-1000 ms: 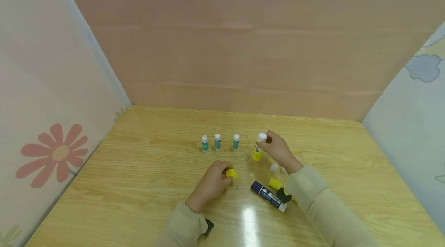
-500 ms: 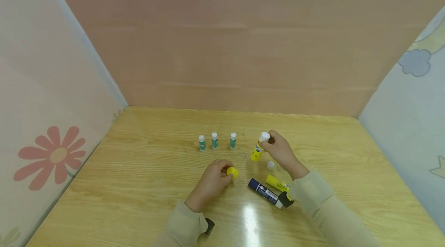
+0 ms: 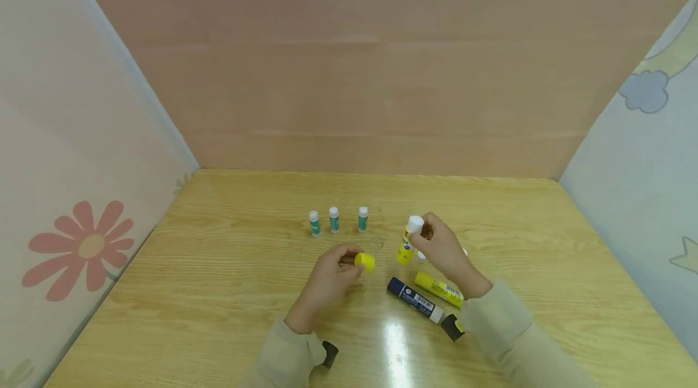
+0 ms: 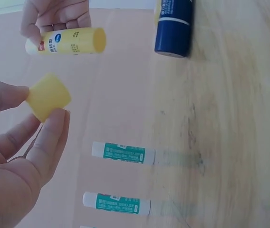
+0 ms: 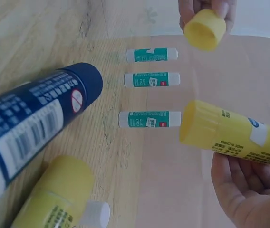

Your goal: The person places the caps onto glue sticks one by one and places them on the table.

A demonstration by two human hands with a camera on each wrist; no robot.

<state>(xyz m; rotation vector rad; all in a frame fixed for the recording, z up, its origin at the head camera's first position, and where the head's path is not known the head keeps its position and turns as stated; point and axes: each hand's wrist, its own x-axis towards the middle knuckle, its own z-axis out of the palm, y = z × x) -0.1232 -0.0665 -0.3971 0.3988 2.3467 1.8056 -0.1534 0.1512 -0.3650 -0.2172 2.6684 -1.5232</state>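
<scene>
In the head view my left hand (image 3: pixel 329 276) pinches a small yellow cap (image 3: pixel 365 262) between thumb and fingers. The right wrist view shows that cap's hollow end. My right hand (image 3: pixel 444 248) grips a yellow glue stick (image 3: pixel 406 248) near its white end, which points up; the yellow end points down. Cap and glue stick are apart, the cap to the left. Three small green-and-white glue sticks, the left (image 3: pixel 315 224), the middle (image 3: pixel 334 220) and the right (image 3: pixel 362 219), stand upright beyond my hands.
A dark blue glue stick (image 3: pixel 415 300) with a white end lies near my right forearm. Behind it lies another yellow glue stick (image 3: pixel 438 288), partly covered by the sleeve. A small white cap (image 3: pixel 422 256) shows beside the right hand. Papered walls border the wooden table (image 3: pixel 218 291).
The right hand has drawn the yellow glue stick slightly toward me. My left hand has raised the yellow cap a little and turned it. The head view has shifted slightly.
</scene>
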